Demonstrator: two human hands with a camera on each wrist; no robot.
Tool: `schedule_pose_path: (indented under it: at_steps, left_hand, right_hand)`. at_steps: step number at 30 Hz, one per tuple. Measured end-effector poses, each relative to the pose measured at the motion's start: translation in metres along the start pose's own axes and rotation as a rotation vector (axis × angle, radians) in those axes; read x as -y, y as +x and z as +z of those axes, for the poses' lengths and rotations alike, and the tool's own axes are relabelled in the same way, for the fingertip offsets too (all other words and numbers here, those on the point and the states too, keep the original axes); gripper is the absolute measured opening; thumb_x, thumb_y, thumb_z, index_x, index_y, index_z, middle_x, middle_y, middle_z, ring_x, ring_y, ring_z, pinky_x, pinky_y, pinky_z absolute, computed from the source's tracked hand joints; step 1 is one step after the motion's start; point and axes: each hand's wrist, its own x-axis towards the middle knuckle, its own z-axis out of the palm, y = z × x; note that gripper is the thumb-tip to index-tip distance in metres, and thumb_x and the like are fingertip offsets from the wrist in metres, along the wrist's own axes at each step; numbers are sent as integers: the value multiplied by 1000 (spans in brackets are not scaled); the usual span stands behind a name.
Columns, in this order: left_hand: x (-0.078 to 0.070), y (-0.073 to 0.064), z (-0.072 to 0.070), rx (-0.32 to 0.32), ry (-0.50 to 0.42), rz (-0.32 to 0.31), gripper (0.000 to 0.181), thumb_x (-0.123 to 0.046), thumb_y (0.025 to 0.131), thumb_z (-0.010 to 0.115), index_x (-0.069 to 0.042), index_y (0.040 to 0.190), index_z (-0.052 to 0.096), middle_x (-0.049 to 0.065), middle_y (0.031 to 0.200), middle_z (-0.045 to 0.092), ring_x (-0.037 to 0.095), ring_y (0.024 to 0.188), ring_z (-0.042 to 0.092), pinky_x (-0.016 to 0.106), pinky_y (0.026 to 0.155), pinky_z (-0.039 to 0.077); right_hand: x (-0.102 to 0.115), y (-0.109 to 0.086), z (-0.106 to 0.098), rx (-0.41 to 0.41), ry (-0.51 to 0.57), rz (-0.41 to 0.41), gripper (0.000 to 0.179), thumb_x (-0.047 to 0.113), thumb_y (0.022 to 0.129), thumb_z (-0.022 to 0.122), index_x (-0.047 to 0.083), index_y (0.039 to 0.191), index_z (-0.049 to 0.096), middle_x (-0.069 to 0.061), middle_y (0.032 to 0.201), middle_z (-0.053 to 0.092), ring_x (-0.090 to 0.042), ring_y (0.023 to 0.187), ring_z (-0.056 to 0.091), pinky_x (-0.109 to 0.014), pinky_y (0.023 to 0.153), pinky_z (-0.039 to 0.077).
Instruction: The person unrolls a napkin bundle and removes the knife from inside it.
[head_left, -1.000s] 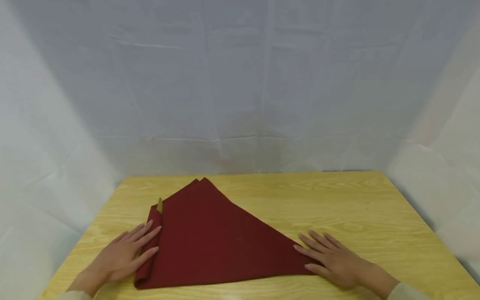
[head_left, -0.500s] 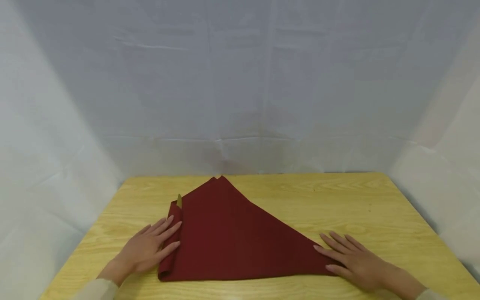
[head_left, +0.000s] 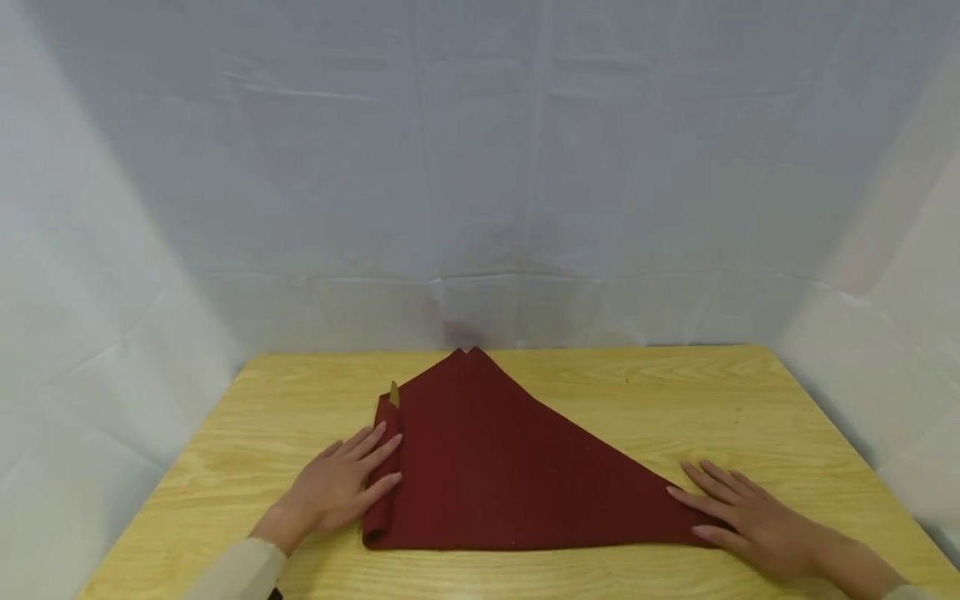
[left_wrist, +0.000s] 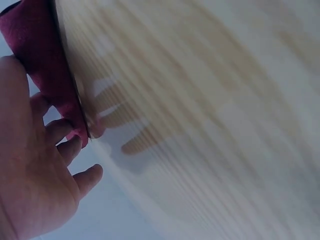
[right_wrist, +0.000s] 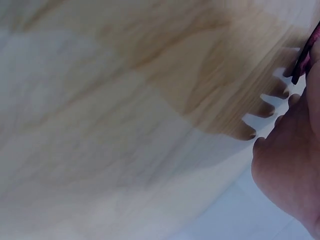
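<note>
Hands (head_left: 332,489) (head_left: 768,529) — dark red cloth (head_left: 510,475) between them

Red cloth (head_left: 510,475), left fingers (head_left: 381,453) and right fingers (head_left: 697,501) now farther right

Left hand (head_left: 339,486) palm down, fingers (head_left: 381,455) extended; right hand (head_left: 761,525) well apart, palm down, outstretched.

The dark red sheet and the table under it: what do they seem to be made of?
The dark red sheet looks like matte fabric: one side is rolled over softly, without shine; I can't tell the fibre. The table looks like wood or wood-print laminate, from its yellowish grain; reflections in the wrist views suggest a smooth, glossy finish.
</note>
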Motion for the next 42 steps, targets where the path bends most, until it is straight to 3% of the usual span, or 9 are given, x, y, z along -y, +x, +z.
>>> schedule_pose_path:
  at_steps: [5, 10, 15, 20, 27, 36, 42]
  left_hand:
    - [-9, 8, 0, 15, -8, 10, 64, -57, 98, 35, -16, 147, 41, 11, 152, 32, 31, 139, 27, 55, 106, 29]
    - [-15, 12, -3, 29, 41, 7, 62, -56, 99, 35, -17, 147, 41, 10, 152, 31, 30, 140, 25, 55, 107, 27]
    - [-29, 19, -4, 15, 39, 117, 58, -52, 100, 37, -17, 146, 43, 10, 152, 32, 29, 140, 25, 54, 108, 25]
    - [-38, 24, -2, 62, 7, 205, 57, -52, 100, 38, -18, 145, 46, 9, 150, 35, 28, 140, 25, 52, 110, 22]
    - [-30, 19, 3, 77, 43, 198, 55, -50, 98, 43, -18, 143, 48, 8, 149, 38, 27, 140, 26, 52, 109, 23]
    - [-20, 10, -4, 65, 43, 196, 54, -49, 99, 42, -16, 141, 51, 8, 149, 38, 27, 140, 26, 54, 108, 25]
    - [-5, 0, -7, 22, 64, 172, 54, -49, 98, 46, -14, 137, 55, 7, 148, 40, 27, 138, 29, 53, 108, 27]
  right_hand:
    - [-6, -6, -3, -20, 20, -11, 56, 14, 90, 65, 17, 143, 47, -16, 150, 34, -12, 144, 10, -16, 110, -5]
    - [-7, -7, -5, -19, 23, -18, 56, 14, 91, 65, 16, 144, 47, -15, 150, 34, -12, 143, 12, -16, 110, -3]
    - [-8, -8, -7, -13, 44, -21, 55, 13, 91, 65, 15, 143, 48, -16, 148, 36, -9, 143, 12, -14, 109, -3]
    - [-9, -7, -9, 16, 68, -14, 53, 14, 93, 62, 16, 144, 46, -16, 148, 36, -5, 142, 8, -13, 108, -3]
    - [-10, -9, -12, 36, 46, -23, 51, 15, 94, 61, 16, 144, 47, -15, 149, 36, -2, 142, 4, -11, 107, -3]
    - [-7, -11, -10, 16, 46, -11, 52, 14, 93, 62, 16, 143, 47, -16, 147, 38, -2, 142, 6, -11, 107, -2]
    - [-4, -10, -10, 17, 67, 7, 52, 13, 94, 61, 16, 144, 47, -16, 148, 37, -1, 142, 6, -11, 107, -2]
